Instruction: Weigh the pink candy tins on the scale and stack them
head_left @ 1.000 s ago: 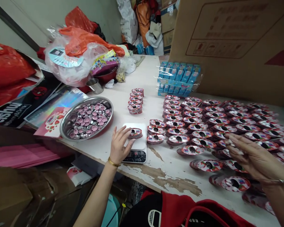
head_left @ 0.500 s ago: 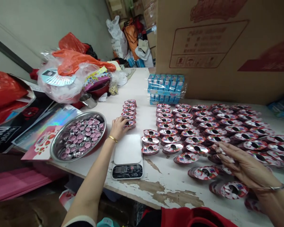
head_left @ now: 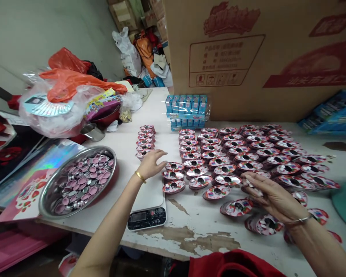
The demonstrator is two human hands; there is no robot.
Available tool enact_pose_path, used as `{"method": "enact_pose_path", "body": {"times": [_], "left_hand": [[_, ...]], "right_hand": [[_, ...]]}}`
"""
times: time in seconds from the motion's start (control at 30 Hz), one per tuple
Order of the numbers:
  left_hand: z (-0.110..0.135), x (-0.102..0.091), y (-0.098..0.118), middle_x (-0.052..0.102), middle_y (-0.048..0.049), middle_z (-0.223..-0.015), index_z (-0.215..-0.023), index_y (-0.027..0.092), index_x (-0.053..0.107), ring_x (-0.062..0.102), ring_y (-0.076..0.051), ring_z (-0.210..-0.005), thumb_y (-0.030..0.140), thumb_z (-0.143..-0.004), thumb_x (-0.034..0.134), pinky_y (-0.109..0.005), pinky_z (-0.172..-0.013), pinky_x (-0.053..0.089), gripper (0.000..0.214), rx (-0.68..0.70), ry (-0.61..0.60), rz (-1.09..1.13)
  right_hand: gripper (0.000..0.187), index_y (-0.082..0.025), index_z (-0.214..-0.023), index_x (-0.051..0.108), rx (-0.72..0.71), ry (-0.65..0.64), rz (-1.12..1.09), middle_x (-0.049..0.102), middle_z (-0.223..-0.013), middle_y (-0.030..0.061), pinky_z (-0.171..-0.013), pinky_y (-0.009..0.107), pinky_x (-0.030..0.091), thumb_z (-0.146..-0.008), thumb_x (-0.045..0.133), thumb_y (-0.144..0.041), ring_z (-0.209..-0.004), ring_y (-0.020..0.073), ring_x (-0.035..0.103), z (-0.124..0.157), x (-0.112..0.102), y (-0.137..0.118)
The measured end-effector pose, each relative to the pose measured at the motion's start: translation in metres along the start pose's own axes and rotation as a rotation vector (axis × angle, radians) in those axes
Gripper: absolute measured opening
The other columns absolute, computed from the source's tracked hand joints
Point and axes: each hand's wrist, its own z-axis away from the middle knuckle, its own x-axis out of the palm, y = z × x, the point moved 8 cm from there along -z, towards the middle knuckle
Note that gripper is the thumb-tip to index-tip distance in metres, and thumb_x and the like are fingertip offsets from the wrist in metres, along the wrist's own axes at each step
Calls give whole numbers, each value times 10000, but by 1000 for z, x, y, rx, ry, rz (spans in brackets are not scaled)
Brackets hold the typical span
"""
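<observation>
Left hand (head_left: 152,165) hovers over one scale (head_left: 146,204) near six lined-up containers (head_left: 145,142).

Soft, dim light — blurry, stretched edges

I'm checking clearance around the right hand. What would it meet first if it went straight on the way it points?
Most likely the oval container just to the left of the right hand, though depth is unclear: the hand may be high enough to pass over it.
</observation>
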Motion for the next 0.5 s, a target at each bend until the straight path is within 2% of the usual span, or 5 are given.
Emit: {"method": "enact_pose_path", "body": {"times": [0.1, 0.2, 0.33, 0.43, 0.5], "left_hand": [[-15, 26, 20, 699, -38, -992, -1050, 236, 670, 627, -185, -884, 308, -758, 542, -276, -779, 446, 327, -98, -228, -52], [-26, 32, 31, 714, -38, -814, -869, 239, 720, 633, -180, -759, 260, -737, 521, -258, -654, 422, 240, -172, -278, -100], [-14, -7, 32, 715, -50, -914, -898, 240, 716, 630, -185, -847, 263, -780, 452, -263, -692, 406, 290, -215, -146, -139], [21, -47, 21, 715, -30, -935, -933, 252, 708, 630, -168, -842, 296, -793, 444, -248, -700, 403, 302, -252, -27, -163], [49, -56, 11, 721, -29, -901, -919, 256, 713, 636, -172, -805, 308, -785, 457, -250, -672, 401, 294, -302, -49, -195]], "right_hand": [[232, -197, -843, 672, 246, -170, -204, 406, -567, -35, -350, 104, 240, -687, 763, -342, -432, 26, 303, 4, 19, 21], [311, -193, -848, 660, 265, -153, -243, 504, -657, -15, -345, 89, 246, -608, 817, -314, -455, 20, 321, 7, 21, 23], [328, -183, -847, 653, 309, -176, -275, 552, -743, 3, -335, 90, 255, -592, 825, -297, -465, 18, 331, 18, 27, 31], [285, -173, -860, 641, 395, -282, -296, 539, -714, -7, -317, 94, 199, -652, 787, -303, -430, 6, 286, 32, 44, 47], [275, -164, -876, 638, 444, -367, -298, 545, -713, -5, -323, 97, 178, -679, 770, -302, -424, -2, 285, 42, 58, 58]]}}
